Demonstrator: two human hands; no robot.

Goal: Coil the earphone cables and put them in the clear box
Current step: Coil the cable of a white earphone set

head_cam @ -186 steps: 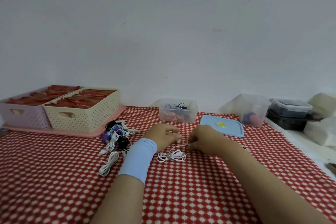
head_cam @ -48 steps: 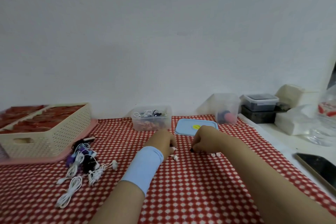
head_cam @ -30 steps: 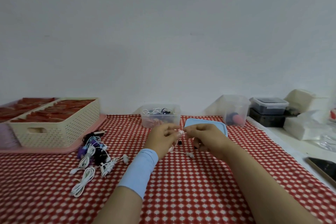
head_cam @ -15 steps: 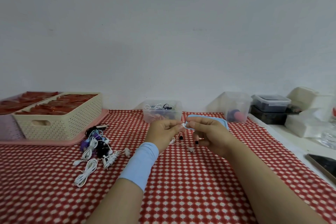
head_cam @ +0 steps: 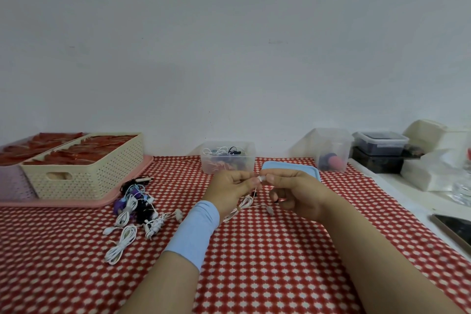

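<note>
Above the red checked cloth, my left hand (head_cam: 230, 187) and my right hand (head_cam: 293, 190) meet fingertip to fingertip and pinch a white earphone cable (head_cam: 244, 205) between them. Its loose strands and earbuds hang down under the hands to the cloth. The clear box (head_cam: 227, 158) stands just behind the hands, open, with coiled cables inside. Its blue lid (head_cam: 303, 167) lies flat to the right of it, partly hidden by my right hand. A heap of white, purple and black earphones (head_cam: 135, 205) lies on the cloth to the left.
A cream basket (head_cam: 84, 168) and a lilac one (head_cam: 10, 181) stand on a pink tray (head_cam: 122, 192) at the left. At the back right are a second clear tub (head_cam: 331, 149), dark lidded containers (head_cam: 379, 148) and white packs (head_cam: 430, 173). A phone (head_cam: 456, 229) lies at the right edge.
Both hands rose from the cloth with a white earphone cable and now hold it up between their fingertips. Earlier, a coiled cable on the cloth went into the clear box.
</note>
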